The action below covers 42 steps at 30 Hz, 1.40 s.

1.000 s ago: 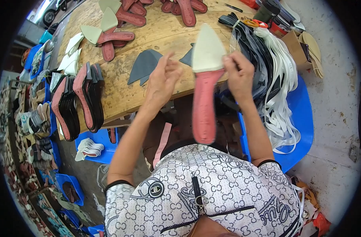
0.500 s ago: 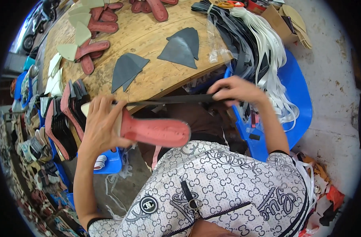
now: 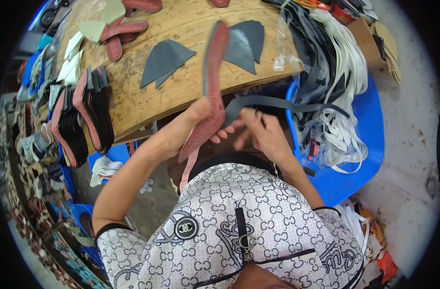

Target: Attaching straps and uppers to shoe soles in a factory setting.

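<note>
My left hand (image 3: 181, 123) is closed round a curved red insole (image 3: 215, 67), which stands on edge with its long end pointing up over the table. A dark grey strip (image 3: 273, 102) runs from the insole's right side, arches over my right hand and trails toward the blue bin. My right hand (image 3: 265, 137) is beside the insole, just under the strip. Its fingertips are smeared by motion, so I cannot tell what they hold. Below my left hand, a pink strip (image 3: 189, 168) hangs down.
Dark grey fabric pieces (image 3: 164, 60) and red insoles with cream pieces (image 3: 126, 30) lie on the wooden table (image 3: 128, 103). Stacked insoles (image 3: 92, 113) stand at its left edge. White and dark straps (image 3: 342, 58) drape into the blue bin (image 3: 369, 139) on the right.
The insole has turned from lying sideways to upright and shifted right with my left hand. My right hand has come down and left, and the strip, formerly stretched taut, now curves loosely.
</note>
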Available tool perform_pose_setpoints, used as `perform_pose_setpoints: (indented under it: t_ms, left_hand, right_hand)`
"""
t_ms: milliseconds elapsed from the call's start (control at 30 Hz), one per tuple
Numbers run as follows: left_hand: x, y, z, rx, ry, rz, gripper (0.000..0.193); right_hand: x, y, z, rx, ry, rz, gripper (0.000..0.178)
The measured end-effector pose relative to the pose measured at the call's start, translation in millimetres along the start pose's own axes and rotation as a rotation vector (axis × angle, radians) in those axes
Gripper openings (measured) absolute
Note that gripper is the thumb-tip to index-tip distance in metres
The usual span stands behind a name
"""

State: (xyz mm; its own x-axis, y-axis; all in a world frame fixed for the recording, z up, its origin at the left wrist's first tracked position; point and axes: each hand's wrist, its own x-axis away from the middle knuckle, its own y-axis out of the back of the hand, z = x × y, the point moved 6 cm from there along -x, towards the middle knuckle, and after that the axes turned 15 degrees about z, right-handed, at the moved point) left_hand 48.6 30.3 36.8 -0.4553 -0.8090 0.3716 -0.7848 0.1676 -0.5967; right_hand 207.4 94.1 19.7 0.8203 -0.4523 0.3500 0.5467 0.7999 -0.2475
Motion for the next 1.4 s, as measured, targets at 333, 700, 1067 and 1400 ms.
perform_pose_setpoints:
  t_ms: [333, 700, 1067, 1400]
  left_hand:
    - [37.7, -47.1, -58.7, -1.361, -0.017, -0.076, 0.092]
    - [8.3, -27.8, -41.5, -1.241, 0.232, 0.201, 0.084]
    - [6.2, -5.2, -20.8, -0.990, 0.214, 0.219, 0.073]
    - [6.1, 16.7, 17.6, -0.584, 0.039, -0.064, 0.054]
  right_hand:
    - [11.8, -6.8, 22.0, -0.629, 0.127, -0.402, 0.021]
    - [30.9, -10.7, 19.5, -0.014, 0.244, -0.125, 0.021]
    - [5.5, 8.6, -9.0, -0.476, -0.055, -0.408, 0.031]
    - [-37.4, -5.0, 29.3, -0.268, 0.235, -0.159, 0.036]
